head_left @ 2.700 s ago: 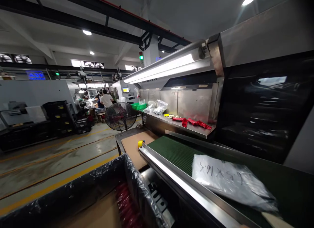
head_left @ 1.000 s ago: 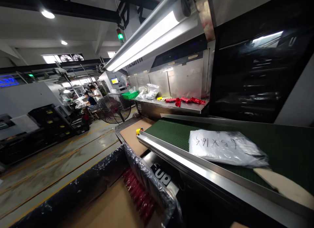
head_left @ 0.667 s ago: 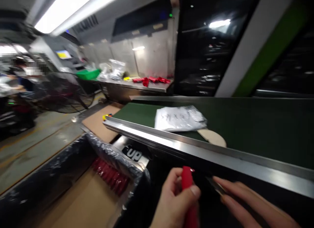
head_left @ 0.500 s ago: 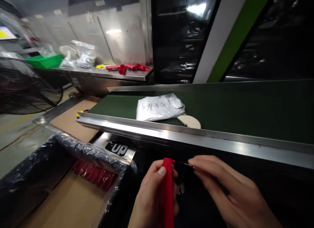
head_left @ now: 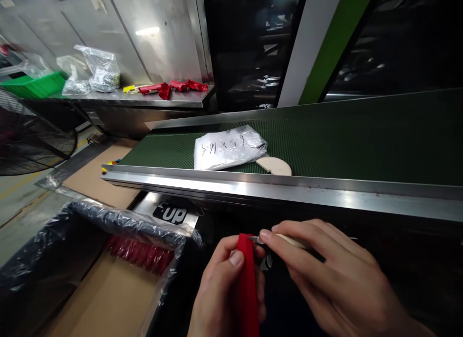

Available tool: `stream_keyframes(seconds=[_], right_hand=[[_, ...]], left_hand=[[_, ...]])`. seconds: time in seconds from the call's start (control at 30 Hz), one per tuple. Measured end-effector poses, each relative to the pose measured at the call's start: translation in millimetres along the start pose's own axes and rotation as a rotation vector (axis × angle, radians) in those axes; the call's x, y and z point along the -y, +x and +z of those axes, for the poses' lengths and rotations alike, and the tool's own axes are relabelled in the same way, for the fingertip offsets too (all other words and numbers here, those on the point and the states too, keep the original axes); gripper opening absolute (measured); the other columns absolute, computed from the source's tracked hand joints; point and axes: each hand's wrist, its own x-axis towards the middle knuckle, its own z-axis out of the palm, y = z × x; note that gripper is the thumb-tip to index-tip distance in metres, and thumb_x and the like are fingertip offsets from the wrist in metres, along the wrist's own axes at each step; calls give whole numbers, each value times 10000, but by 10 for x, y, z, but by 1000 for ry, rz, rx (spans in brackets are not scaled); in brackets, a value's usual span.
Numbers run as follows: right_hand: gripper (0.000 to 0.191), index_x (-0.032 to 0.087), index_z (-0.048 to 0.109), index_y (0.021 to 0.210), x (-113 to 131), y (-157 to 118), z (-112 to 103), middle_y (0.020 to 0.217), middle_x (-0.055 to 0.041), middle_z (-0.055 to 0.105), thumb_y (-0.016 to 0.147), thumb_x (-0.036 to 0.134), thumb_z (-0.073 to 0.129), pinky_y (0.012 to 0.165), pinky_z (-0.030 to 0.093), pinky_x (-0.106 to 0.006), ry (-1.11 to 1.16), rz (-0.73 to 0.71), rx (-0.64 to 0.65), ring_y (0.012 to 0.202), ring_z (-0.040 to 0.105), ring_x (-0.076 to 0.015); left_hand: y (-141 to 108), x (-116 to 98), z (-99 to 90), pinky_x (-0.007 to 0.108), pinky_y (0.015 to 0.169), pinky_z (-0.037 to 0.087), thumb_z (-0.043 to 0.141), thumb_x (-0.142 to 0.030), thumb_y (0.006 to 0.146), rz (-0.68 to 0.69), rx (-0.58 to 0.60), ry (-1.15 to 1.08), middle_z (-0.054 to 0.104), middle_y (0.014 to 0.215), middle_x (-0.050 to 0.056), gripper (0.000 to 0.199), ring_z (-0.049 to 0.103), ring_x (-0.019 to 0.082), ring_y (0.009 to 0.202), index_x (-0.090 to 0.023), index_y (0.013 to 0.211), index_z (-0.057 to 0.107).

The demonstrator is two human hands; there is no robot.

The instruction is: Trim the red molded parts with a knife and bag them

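My left hand (head_left: 226, 279) is closed round a long red piece (head_left: 247, 279), thumb on its near face, upper end pointing away from me. The piece's lower end runs out of view. A craft knife (head_left: 291, 240) with a pale handle is pinched in my right hand (head_left: 333, 274). Its metal blade meets the upper right edge of the red piece. Beyond both hands lies the metal rail of a green conveyor belt (head_left: 333, 148). On the belt rest a white plastic packet (head_left: 227, 148) with handwriting and a pale flat round-edged piece (head_left: 275, 165).
At lower left stands a plastic-lined box (head_left: 123, 216) with wrapped red pieces (head_left: 142, 254) and cardboard inside. A steel bench (head_left: 181, 104) behind bears red parts (head_left: 155, 90), clear bags (head_left: 103, 74) and a green bin (head_left: 39, 86). A fan (head_left: 32, 129) stands far left.
My right hand has moved left, bringing the knife's blade to the red piece's end; its pale handle now shows. My left hand keeps its hold. The view has shifted slightly.
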Motion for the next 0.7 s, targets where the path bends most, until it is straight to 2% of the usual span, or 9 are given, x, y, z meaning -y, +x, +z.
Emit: stream_keyframes(seconds=[0.13, 0.43, 0.7], right_hand=[[401, 194, 628, 1226, 30, 36, 0, 1033, -94, 664, 885, 39, 485, 694, 489, -317, -11, -3, -50, 873, 616, -184], [458, 169, 565, 1304, 30, -8, 4, 1101, -117, 625, 875, 15, 519, 714, 463, -343, 31, -2, 0, 923, 584, -200], [391, 120, 613, 1224, 19, 34, 18, 1013, -126, 645, 866, 3, 510, 674, 451, -333, 27, -33, -36, 851, 592, -199]], left_hand=[[-11, 1, -11, 168, 434, 398, 573, -424, 877, -2, 1, -9, 559, 594, 23, 276, 462, 96, 469, -165, 969, 603], [-6, 9, -26, 166, 429, 390, 523, -402, 907, -2, 23, -11, 556, 586, 19, 269, 453, 84, 438, -159, 981, 610], [-23, -3, 18, 168, 433, 378, 483, -385, 922, 15, -19, 55, 535, 578, 15, 268, 439, 88, 450, -149, 983, 591]])
